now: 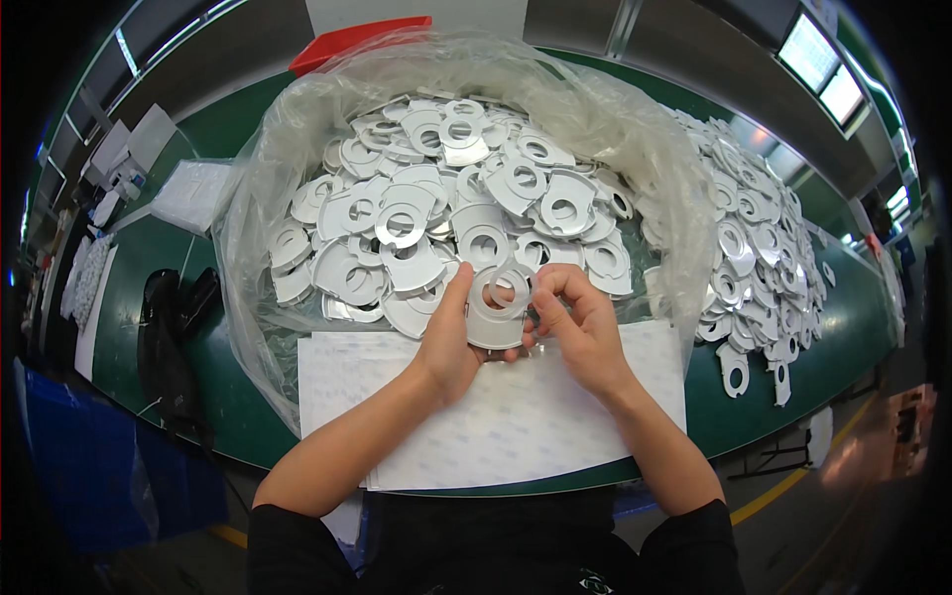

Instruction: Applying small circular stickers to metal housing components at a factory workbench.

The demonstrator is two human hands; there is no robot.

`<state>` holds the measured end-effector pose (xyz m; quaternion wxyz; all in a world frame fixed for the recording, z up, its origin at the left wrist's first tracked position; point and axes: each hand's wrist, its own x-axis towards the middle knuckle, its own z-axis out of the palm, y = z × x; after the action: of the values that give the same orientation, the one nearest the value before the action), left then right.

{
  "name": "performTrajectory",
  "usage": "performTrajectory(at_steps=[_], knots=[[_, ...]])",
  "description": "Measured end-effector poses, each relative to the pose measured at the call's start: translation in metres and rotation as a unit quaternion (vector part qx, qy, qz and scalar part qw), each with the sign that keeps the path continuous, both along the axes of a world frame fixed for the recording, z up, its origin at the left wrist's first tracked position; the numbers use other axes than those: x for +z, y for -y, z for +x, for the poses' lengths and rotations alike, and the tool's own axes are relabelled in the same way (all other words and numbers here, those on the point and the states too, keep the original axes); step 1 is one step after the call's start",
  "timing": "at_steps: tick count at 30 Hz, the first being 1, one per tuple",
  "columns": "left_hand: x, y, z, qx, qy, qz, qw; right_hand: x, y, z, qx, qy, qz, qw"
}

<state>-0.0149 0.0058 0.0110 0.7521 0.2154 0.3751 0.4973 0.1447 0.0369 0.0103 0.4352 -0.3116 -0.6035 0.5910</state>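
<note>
My left hand [448, 347] grips a flat, light-grey plate [494, 331] with a round hole, its thumb along the left edge and its fingers underneath. A translucent ring [509, 282] lies over the plate's hole, tilted or off-centre; I cannot tell which. My right hand [587, 335] pinches at the ring's right edge with thumb and index finger, close beside the plate. Just beyond both hands, a heap of similar plates [402, 226] fills a large clear plastic bag [253, 213] with its mouth spread wide.
White sheets [416, 446] lie under my forearms on the green table [223, 412]. A second heap of plates [759, 243] spreads on the right. A red tray [362, 42] stands behind the bag. At left are a black fabric item [174, 347] and a clear-wrapped white packet [193, 193].
</note>
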Motion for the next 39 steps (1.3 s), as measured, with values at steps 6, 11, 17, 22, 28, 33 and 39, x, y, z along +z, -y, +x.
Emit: performTrajectory(at_steps=[6, 11, 17, 22, 28, 33, 39], knots=[[-0.007, -0.001, 0.0, -0.006, -0.007, 0.003, 1.0, 0.0, 0.0, -0.002, 0.01, 0.018, -0.007, 1.0], [-0.002, -0.001, -0.002, -0.011, -0.017, 0.02, 1.0, -0.003, 0.0, -0.004, 0.012, 0.016, -0.024, 1.0], [-0.004, 0.001, -0.004, -0.008, 0.048, 0.024, 0.999, -0.001, -0.006, 0.002, -0.084, 0.002, 0.018, 0.996], [0.018, 0.02, 0.005, -0.052, 0.07, 0.069, 0.994, 0.01, -0.004, 0.009, -0.139, -0.096, 0.009, 0.986], [0.024, 0.034, 0.009, -0.124, 0.131, 0.118, 0.977, 0.02, -0.002, 0.014, -0.162, -0.133, 0.011, 0.978], [0.011, 0.027, 0.004, -0.113, 0.137, 0.099, 0.979, 0.021, -0.001, 0.013, -0.146, -0.097, 0.011, 0.984], [-0.001, 0.02, 0.0, -0.095, 0.114, 0.082, 0.986, 0.017, -0.001, 0.011, -0.106, -0.083, 0.017, 0.991]])
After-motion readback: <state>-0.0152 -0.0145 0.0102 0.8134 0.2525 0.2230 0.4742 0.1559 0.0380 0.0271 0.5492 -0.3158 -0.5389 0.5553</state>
